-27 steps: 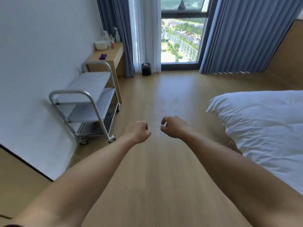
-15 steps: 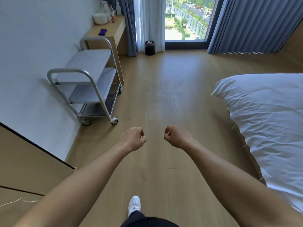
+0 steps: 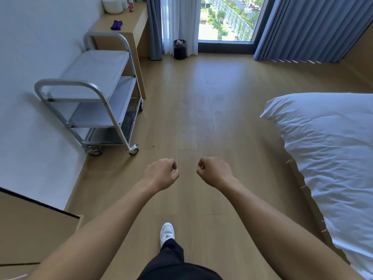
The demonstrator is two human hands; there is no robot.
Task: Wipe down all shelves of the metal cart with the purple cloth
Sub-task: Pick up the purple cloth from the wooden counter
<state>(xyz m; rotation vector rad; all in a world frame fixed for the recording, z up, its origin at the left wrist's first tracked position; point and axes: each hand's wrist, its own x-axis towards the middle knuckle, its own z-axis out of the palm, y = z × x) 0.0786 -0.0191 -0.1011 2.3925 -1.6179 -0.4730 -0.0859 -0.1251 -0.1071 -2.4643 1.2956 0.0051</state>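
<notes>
I stand in a bedroom, hotel-like: a bed with white duvet lies right of my right hand, a metal cart and wooden desk stand ahead-left of my left hand, and blue curtains frame a tall window far ahead.

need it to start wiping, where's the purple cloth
Head view, upper left: the purple cloth lies on the wooden desk, just beyond the metal cart.
</notes>
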